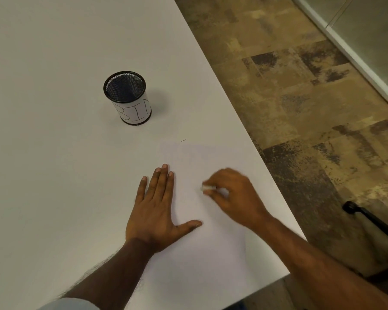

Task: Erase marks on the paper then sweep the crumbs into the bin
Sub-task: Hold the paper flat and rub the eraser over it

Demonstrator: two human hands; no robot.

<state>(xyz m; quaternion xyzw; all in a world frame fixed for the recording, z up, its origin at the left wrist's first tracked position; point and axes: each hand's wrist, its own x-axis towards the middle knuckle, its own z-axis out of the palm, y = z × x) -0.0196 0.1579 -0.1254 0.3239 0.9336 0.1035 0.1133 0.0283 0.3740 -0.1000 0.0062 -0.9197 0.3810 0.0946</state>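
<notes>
A white sheet of paper (199,247) lies near the table's right edge. My left hand (157,211) rests flat on the sheet's left side, fingers spread. My right hand (231,198) is pinched around a small white eraser (207,188) that presses on the paper's middle; the hand looks motion-blurred. Marks on the sheet are too faint to make out. A black mesh cup labelled BIN (127,97) stands upright on the table, well beyond the paper to the left.
The white table (54,153) ends in a diagonal right edge just past the paper, with patterned brown floor beyond. A small dark speck (183,140) lies just above the sheet. A black chair base (367,218) shows at the lower right.
</notes>
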